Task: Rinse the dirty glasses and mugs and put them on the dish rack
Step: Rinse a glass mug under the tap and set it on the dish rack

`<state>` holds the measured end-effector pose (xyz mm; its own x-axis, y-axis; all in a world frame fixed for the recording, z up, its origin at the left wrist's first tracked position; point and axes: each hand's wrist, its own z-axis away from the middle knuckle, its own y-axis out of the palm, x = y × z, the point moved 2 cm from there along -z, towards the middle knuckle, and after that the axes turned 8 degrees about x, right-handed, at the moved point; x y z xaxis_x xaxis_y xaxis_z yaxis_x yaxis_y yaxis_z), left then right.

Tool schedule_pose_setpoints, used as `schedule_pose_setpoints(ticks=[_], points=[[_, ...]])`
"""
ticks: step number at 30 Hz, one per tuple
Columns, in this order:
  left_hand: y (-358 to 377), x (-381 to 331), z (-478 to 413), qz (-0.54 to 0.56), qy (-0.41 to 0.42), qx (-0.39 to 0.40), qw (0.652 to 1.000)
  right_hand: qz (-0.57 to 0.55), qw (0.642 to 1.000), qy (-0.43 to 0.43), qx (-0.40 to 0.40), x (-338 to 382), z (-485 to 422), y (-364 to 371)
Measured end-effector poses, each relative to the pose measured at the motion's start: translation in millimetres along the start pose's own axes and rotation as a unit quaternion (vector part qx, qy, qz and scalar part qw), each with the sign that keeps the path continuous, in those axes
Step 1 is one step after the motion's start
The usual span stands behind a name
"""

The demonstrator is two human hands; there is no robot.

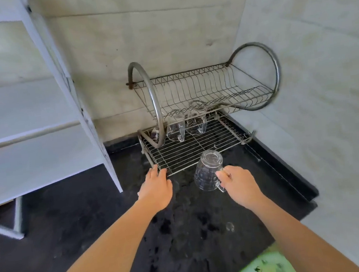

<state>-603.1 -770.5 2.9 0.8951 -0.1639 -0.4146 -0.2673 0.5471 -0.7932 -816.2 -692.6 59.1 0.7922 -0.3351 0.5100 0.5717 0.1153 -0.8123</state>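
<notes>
A two-tier metal dish rack (198,151) stands in the corner of a black counter. My right hand (237,183) grips the handle of a clear glass mug (207,170), held upside down just in front of the rack's lower shelf. My left hand (157,185) rests with its fingertips on the front left corner of that shelf and holds nothing. Two clear mugs (175,128) (197,123) stand upside down at the back of the lower shelf. Another glass (155,133) is partly hidden behind the rack's curved leg.
The black counter (184,235) is wet in front of me. A white window frame (62,81) swings open on the left, its edge close to the rack. Tiled walls close in behind and to the right. The rack's upper tier (209,88) holds nothing.
</notes>
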Motion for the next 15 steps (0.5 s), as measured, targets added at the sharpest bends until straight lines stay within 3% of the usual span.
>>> schedule_pose_setpoints(ticks=[10,15], points=[[-4.3,-12.7,-72.5,-0.079,-0.053,0.010,0.995,-0.011,0.997,-0.005,-0.082,-37.1,-127.1,-58.3],[5.8,-8.3,-81.6,-0.079,-0.064,0.008,0.995,-0.023,0.996,0.000,-0.083,-47.1,-187.4,-64.1]])
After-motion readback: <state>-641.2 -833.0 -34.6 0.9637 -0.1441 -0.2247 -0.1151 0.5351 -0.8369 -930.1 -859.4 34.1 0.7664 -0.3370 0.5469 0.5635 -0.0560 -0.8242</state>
